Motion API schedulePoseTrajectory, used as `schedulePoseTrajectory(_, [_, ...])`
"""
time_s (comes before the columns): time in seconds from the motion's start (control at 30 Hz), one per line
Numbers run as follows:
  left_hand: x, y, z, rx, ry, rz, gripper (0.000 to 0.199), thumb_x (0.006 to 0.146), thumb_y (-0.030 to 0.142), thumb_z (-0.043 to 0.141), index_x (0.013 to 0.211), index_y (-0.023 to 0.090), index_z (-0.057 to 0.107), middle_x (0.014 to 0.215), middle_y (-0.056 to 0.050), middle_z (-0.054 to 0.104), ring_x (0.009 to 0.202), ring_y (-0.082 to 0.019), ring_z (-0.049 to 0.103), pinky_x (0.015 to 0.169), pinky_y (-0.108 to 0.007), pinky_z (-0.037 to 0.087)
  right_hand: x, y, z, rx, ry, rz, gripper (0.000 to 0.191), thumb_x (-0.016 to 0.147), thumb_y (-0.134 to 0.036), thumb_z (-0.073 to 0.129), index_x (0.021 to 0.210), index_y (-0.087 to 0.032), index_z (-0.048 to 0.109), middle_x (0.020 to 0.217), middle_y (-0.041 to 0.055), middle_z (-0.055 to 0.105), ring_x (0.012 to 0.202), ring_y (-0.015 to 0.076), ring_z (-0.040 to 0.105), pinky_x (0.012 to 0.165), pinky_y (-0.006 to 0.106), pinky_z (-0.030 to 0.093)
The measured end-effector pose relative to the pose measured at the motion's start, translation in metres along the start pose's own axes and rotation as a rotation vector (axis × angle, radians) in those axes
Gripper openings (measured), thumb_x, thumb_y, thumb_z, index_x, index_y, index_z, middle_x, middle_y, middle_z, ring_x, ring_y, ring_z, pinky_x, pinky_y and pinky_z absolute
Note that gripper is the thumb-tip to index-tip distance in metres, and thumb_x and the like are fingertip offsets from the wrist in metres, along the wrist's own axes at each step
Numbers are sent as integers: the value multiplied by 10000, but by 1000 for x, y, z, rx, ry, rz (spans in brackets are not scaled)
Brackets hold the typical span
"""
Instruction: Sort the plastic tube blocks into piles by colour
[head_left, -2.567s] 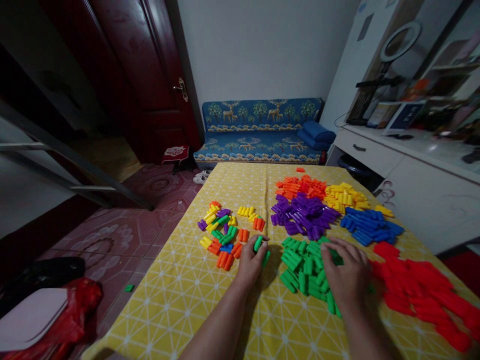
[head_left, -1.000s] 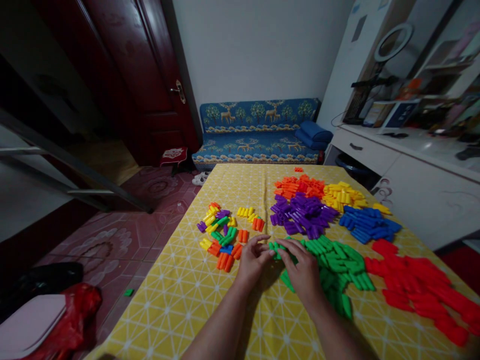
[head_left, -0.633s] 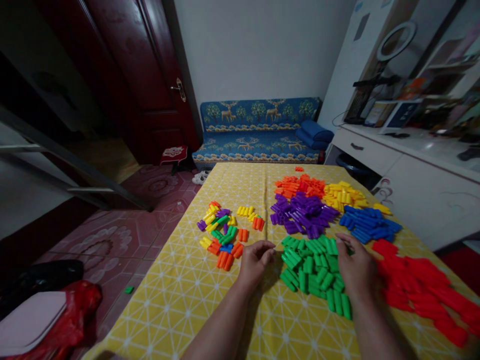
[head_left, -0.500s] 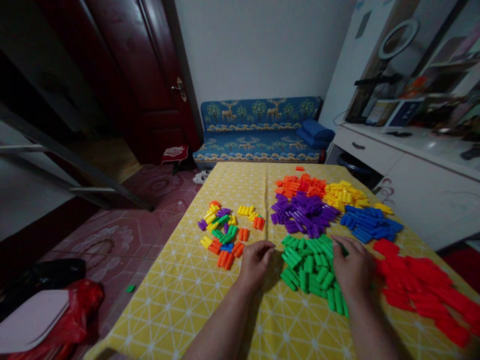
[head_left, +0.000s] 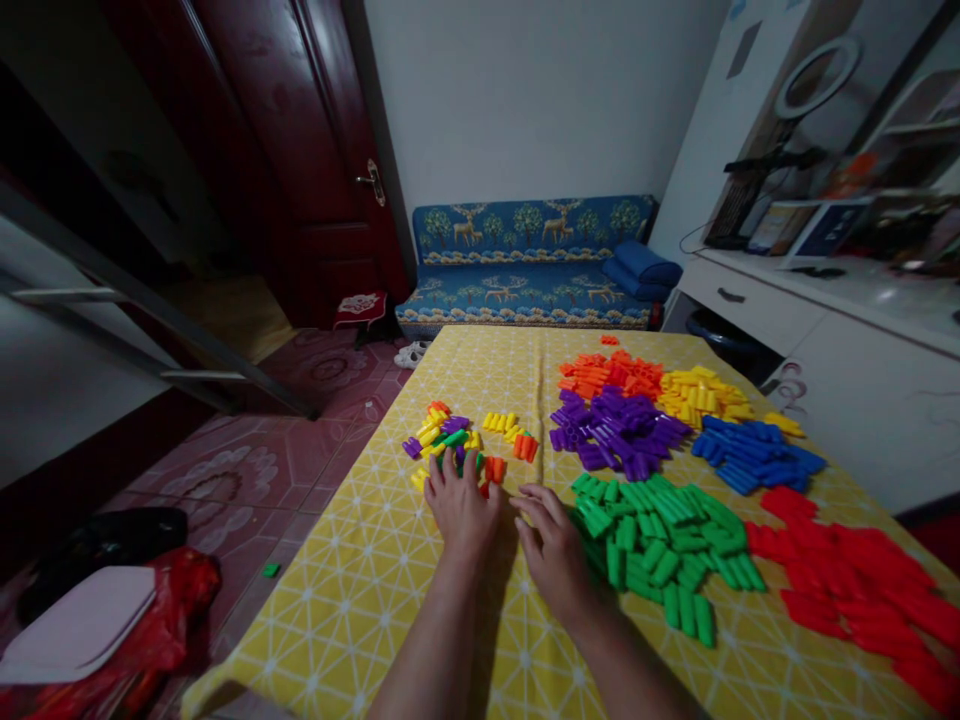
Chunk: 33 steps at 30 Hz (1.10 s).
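Note:
With fingers spread, my left hand (head_left: pixel 463 505) reaches over the near side of a small mixed group of plastic tube-shaped blocks (head_left: pixel 433 432) and covers several of them. Orange blocks (head_left: pixel 493 470) show beside its thumb. My right hand (head_left: pixel 553 550) is beside the left edge of the pile of green blocks (head_left: pixel 649 535). Its fingers stretch toward my left hand, with no block visible in them. Other orange blocks (head_left: pixel 525 448) and a row of yellow blocks (head_left: pixel 499 422) lie just beyond both hands.
Piles of purple blocks (head_left: pixel 619 430), orange blocks (head_left: pixel 609 375), yellow blocks (head_left: pixel 703 395), blue blocks (head_left: pixel 754 452) and red blocks (head_left: pixel 847 565) cover the right of the yellow tablecloth (head_left: pixel 360 590). A green block (head_left: pixel 271 570) is on the floor. Behind the table stands a blue sofa (head_left: pixel 517 290).
My left hand has moved left onto the mixed blocks and its fingers have spread. My right hand has moved left from the right side of the green pile to its left edge.

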<state>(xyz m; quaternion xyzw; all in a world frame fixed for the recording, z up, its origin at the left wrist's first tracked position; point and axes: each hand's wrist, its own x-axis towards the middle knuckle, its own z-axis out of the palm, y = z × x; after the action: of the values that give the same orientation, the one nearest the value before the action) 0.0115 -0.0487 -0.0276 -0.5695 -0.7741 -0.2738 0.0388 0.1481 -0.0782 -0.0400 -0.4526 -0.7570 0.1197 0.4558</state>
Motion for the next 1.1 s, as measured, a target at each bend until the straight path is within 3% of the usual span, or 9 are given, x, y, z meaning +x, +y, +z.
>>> schedulePoseTrajectory(0.17, [13,1,-3,-61,-75,105,343,864,364,571,1162,246,695,1256,-117,613,1203,-330,461,959,-464,408,-6,5,5,-24,-25,23,311,872,-57,468,1070,-200,660,1140,96,640,1068,220,626,920,404,550])
schedulePoseTrajectory(0.27, [21,5,-1,-58,-149,130,348,882,379,555,1185,271,687,1306,-117,592,1217,-345,445,936,-494,402,-4,5,5,-20,-19,34,302,880,-70,462,1059,-208,663,1117,94,649,1039,219,636,887,394,560])
schedulePoseTrajectory(0.37, [27,9,2,-51,-263,196,330,869,301,568,1177,308,688,1385,-83,560,1296,-353,386,963,-523,372,-4,5,6,-10,-15,43,291,886,-73,459,1046,-206,662,1094,90,655,1020,216,640,876,384,560])
schedulePoseTrajectory(0.47, [29,13,3,-115,-336,255,322,853,199,558,1111,312,714,1291,-58,637,1235,-315,460,945,-493,388,-3,5,6,2,-10,53,294,885,-69,461,1048,-209,663,1093,86,657,1018,216,640,882,381,555])
schedulePoseTrajectory(0.57, [27,10,4,-267,-323,287,324,835,125,532,1026,273,748,1187,-64,687,1125,-268,541,901,-422,432,-3,5,6,30,-11,63,305,886,-67,459,1061,-215,661,1099,85,653,1032,216,634,902,385,548])
schedulePoseTrajectory(0.7, [21,4,8,-627,-238,362,329,825,74,476,940,194,760,1027,-96,720,992,-217,612,878,-350,473,-2,4,4,109,52,85,321,911,-91,441,1156,-206,613,1175,110,608,1079,215,611,921,387,546])
schedulePoseTrajectory(0.87, [10,11,10,-939,-197,132,223,825,153,521,877,163,738,872,-89,740,841,-206,671,812,-342,511,-3,3,4,147,125,153,430,921,-124,441,1338,-219,490,1332,146,497,1018,192,627,841,363,588])
schedulePoseTrajectory(1.0, [5,20,8,-1056,-263,17,182,768,156,565,835,173,733,831,-63,744,815,-197,679,808,-323,518,-5,6,10,5,72,118,641,833,-30,419,1443,-226,406,1442,128,455,1315,263,482,1044,480,488])
schedulePoseTrajectory(1.1, [5,19,6,-1004,-169,20,182,770,165,557,837,175,726,836,-58,738,830,-194,676,817,-313,517,-7,10,16,-82,13,104,772,759,26,382,1489,-221,356,1494,111,430,1374,269,430,1095,500,441])
